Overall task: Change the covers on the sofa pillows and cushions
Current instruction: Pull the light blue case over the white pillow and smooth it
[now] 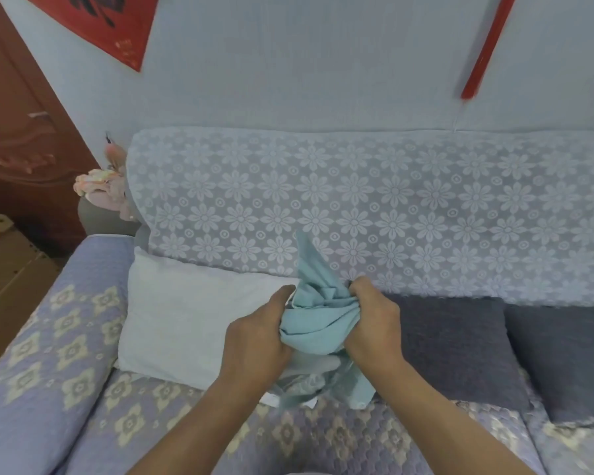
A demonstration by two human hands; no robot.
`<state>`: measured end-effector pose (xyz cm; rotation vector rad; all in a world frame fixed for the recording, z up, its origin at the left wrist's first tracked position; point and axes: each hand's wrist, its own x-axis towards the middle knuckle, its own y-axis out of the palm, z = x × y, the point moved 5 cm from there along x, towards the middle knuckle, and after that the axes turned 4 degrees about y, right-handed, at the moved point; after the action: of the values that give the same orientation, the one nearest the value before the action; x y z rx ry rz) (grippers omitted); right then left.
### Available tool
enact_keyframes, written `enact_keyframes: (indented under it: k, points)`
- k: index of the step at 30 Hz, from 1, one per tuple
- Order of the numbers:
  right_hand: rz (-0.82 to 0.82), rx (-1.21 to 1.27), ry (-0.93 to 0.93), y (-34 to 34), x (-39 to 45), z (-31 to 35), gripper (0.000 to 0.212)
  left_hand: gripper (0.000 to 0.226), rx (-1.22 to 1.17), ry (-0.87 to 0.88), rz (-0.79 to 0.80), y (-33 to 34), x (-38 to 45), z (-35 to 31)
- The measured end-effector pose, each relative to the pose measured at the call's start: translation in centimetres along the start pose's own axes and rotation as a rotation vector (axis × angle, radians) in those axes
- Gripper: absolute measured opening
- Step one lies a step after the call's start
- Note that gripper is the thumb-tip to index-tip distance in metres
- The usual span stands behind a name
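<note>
A bunched teal pillow cover (314, 313) hangs between my two hands above the sofa seat. My left hand (254, 337) grips its left side with curled fingers. My right hand (374, 323) clutches its right side in a fist. One corner of the cover sticks up, and loose ends hang down below my hands. A bare white pillow (186, 320) leans against the sofa back just left of my hands. Two dark grey-blue cushions (460, 347) (570, 358) stand to the right.
The sofa back wears a lace cover with flower patterns (391, 207). The seat (323, 437) and left armrest (45, 354) carry a quilted lilac cover. A pink soft toy (100, 186) sits behind the armrest, beside a brown door (18, 132).
</note>
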<state>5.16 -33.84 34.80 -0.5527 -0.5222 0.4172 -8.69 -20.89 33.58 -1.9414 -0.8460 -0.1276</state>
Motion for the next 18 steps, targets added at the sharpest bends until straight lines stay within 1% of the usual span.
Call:
enact_keyframes:
  k: [2,3,4,5,7,9,10,12,14,15,16,17,18]
  points:
    - [0.046,-0.098,-0.096,0.4,-0.4,0.2,0.042,0.036,-0.063,0.01,-0.059,0.1,-0.1,0.4]
    - [0.079,-0.141,-0.119,0.7,-0.3,0.2,0.042,0.032,-0.174,-0.009,-0.104,0.0,-0.1,0.4]
    - [0.123,-0.186,-0.132,1.1,-0.2,0.2,0.04,0.032,-0.338,-0.075,-0.138,0.0,-0.1,0.6]
    - [0.18,-0.225,-0.124,1.6,0.1,0.3,0.035,0.029,-0.518,-0.189,-0.145,0.0,0.2,0.7]
    - [0.328,-0.243,-0.055,2.8,0.6,0.3,0.022,0.022,-0.8,-0.512,-0.079,0.6,0.9,0.7]
    - [0.416,-0.149,0.058,3.2,1.3,0.3,0.014,0.019,-0.965,-0.774,0.003,1.0,1.4,0.8]
    - [0.427,-0.082,0.11,3.0,1.8,0.4,0.014,0.021,-1.028,-0.846,0.073,1.0,1.8,0.9]
    - [0.435,0.046,0.214,1.9,3.0,0.5,0.018,0.029,-1.065,-0.891,0.307,0.6,2.5,1.2]
    - [0.466,0.187,0.333,1.1,3.8,0.4,0.023,0.037,-1.004,-0.849,0.554,0.0,2.8,1.7]
    - [0.488,0.245,0.379,0.9,3.9,0.4,0.022,0.04,-0.97,-0.819,0.623,-0.3,2.9,1.8]
    - [0.508,0.281,0.413,0.9,3.9,0.3,0.018,0.041,-0.939,-0.792,0.649,-0.5,3.1,1.8]
    - [0.526,0.309,0.441,1.0,3.8,0.3,0.014,0.04,-0.914,-0.769,0.642,-0.6,3.3,1.8]
    - [0.538,0.338,0.464,1.3,3.7,0.3,0.013,0.039,-0.884,-0.75,0.602,-0.7,3.5,1.6]
